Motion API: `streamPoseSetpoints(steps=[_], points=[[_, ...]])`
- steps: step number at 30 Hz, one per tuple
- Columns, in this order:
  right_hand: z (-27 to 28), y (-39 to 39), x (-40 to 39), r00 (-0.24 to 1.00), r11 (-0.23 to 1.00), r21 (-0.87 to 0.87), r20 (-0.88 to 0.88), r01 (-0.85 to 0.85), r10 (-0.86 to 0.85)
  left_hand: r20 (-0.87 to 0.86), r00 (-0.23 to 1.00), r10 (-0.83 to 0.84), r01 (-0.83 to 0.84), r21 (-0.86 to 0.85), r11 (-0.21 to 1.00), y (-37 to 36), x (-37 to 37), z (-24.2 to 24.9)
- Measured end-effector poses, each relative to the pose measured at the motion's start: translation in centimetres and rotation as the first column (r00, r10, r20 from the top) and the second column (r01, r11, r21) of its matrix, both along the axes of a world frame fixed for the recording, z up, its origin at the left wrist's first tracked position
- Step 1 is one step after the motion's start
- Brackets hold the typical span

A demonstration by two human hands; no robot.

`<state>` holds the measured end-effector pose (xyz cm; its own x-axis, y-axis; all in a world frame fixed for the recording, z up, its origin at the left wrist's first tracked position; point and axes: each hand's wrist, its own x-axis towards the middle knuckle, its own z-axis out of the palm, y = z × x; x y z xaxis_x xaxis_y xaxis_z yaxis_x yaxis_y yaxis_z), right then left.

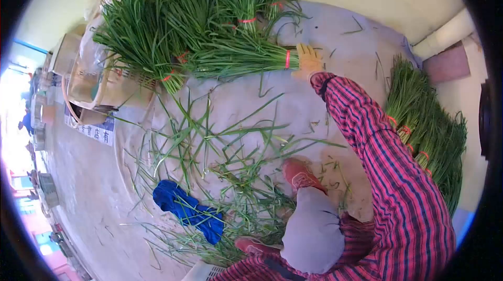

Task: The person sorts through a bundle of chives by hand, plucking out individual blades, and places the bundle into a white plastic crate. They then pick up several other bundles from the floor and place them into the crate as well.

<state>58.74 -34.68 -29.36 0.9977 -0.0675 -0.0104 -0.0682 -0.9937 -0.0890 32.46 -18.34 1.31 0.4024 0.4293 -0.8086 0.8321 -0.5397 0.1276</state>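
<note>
Nearest, a plaid sleeve [414, 202] crosses beside a grey-covered knee [314, 234]; the left hand is out of view, so what it grasps, if anything, I cannot tell. Past the knee, two red shoes [303, 175] stand among loose green leaves [236, 176], strewn untidily over the floor, with a crumpled blue cloth [191, 212] lying on some of them. Off to the right-hand side, several banded bundles [419, 129] lie together by the wall. Farther out, the right hand [309, 62], in what looks like a tan glove, is at full reach, fingers extended rather than clenched, touching the pale cut ends of a leafy bundle [236, 60]. This bundle lies on its side on a pale sheet [356, 45], its red band [287, 59] just beyond the fingers and its leafy end against the large heap of bundles [178, 13]. Contact at the firm stem ends seems right: the palm best stays flat and square, the push light and spread over all the ends, so stems neither slide through the band nor buckle. The limp tips would bend or tangle if forced. Beside the heap stands a woven basket [112, 89].
</note>
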Motion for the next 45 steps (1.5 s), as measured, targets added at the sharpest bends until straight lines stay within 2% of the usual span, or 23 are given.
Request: streamPoseSetpoints(steps=[3,5,7,9,12,14,15,16,18,21,23,25,27,29,31,34,36,37,38,41,43,44,45], points=[[1.3,2.0,1.7,0.944,0.992,-0.12,-0.322,0.026,-0.063,-0.055,0.998,-0.037,0.035,-0.029,0.999,0.4,3.5,1.0],[-0.2,2.2,2.1,0.975,0.967,-0.243,-0.221,-0.071,0.016,-0.08,0.995,-0.057,0.053,-0.051,0.997,0.5,5.2,1.5],[-0.1,2.6,2.2,0.927,0.86,-0.44,-0.363,-0.259,0.094,-0.094,0.992,-0.08,0.073,-0.077,0.994,0.6,6.6,2.1],[0.1,2.4,1.5,0.951,0.869,-0.416,-0.26,-0.266,0.167,-0.103,0.989,-0.109,0.099,-0.097,0.99,0.5,7.4,2.5],[0.2,2.3,-0.2,0.975,0.977,-0.073,-0.11,-0.2,0.192,-0.118,0.98,-0.161,0.148,-0.115,0.982,-0.3,8.4,2.9],[1.6,3.7,-0.7,0.836,0.985,0.137,-0.524,-0.109,0.165,-0.112,0.974,-0.195,0.181,-0.118,0.976,-0.6,8.5,3.1],[1.8,4.1,-1.6,0.682,0.853,0.502,-0.674,0.143,0.283,-0.114,0.971,-0.21,0.197,-0.119,0.973,-0.6,8.4,3.3],[2.2,4.4,-2.7,0.52,0.567,0.693,-0.716,0.445,0.466,-0.113,0.968,-0.223,0.21,-0.122,0.97,-0.7,8.1,3.4],[4.5,5.8,-7.0,0.448,-0.108,0.576,-0.49,0.81,0.748,-0.102,0.964,-0.247,0.232,-0.137,0.963,-0.6,6.6,3.2],[9.0,7.7,-12.9,0.51,-0.2,0.59,-0.422,0.782,0.749,-0.075,0.958,-0.278,0.266,-0.136,0.954,2.1,-2.6,-0.4],[12.8,9.0,-15.6,0.528,-0.152,0.647,-0.439,0.747,0.727,0.072,0.973,-0.221,0.23,-0.164,0.959,5.2,-7.6,-1.5],[16.9,9.4,-17.5,0.49,-0.146,0.606,-0.453,0.782,0.745,0.417,0.899,0.134,-0.041,-0.226,0.973,13.0,-15.5,-2.7],[21.6,9.8,-19.3,0.45,-0.119,0.676,-0.339,0.727,0.826,0.699,0.444,0.56,-0.462,-0.357,0.812,25.0,-27.3,-4.2],[27.7,9.8,-21.7,0.385,0.022,0.734,-0.381,0.679,0.84,0.83,0.058,0.555,-0.666,-0.382,0.641,34.8,-35.8,-3.3],[32.9,11.2,-25.3,0.417,-0.026,0.784,-0.301,0.62,0.858,0.734,0.084,0.674,-0.537,-0.536,0.651,30.6,-33.7,0.9],[38.9,12.5,-30.1,0.306,0.236,0.814,-0.444,0.531,0.842,0.46,0.431,0.777,-0.133,-0.819,0.558,23.9,-28.4,7.0],[40.4,13.9,-34.1,0.272,0.258,0.862,-0.4,0.436,0.875,0.348,0.368,0.862,0.124,-0.937,0.326,21.0,-26.2,4.9],[39.6,14.7,-35.5,0.086,0.295,0.845,-0.369,0.445,0.926,0.17,0.33,0.929,0.142,-0.981,0.129,20.8,-25.5,3.3],[38.9,15.4,-37.6,0.058,0.291,0.867,-0.342,0.405,0.938,-0.013,0.283,0.959,0.171,-0.983,-0.064,21.0,-25.2,1.9],[38.0,17.2,-41.7,-0.119,0.385,0.884,-0.366,0.265,0.923,0.101,0.008,0.995,0.244,-0.965,0.096,21.2,-26.9,0.0],[34.6,17.8,-43.3,0.292,0.015,0.947,-0.115,0.322,0.95,0.01,-0.038,0.999,0.216,-0.976,0.018,21.5,-27.8,-0.2],[33.3,17.9,-43.0,0.374,0.007,0.956,-0.122,0.294,0.919,0.28,-0.043,0.959,0.098,-0.954,0.283,20.9,-28.7,0.3],[34.2,18.7,-42.6,0.359,0.011,0.954,-0.124,0.3,0.925,0.281,-0.056,0.958,0.088,-0.954,0.285,20.5,-28.8,0.8]])
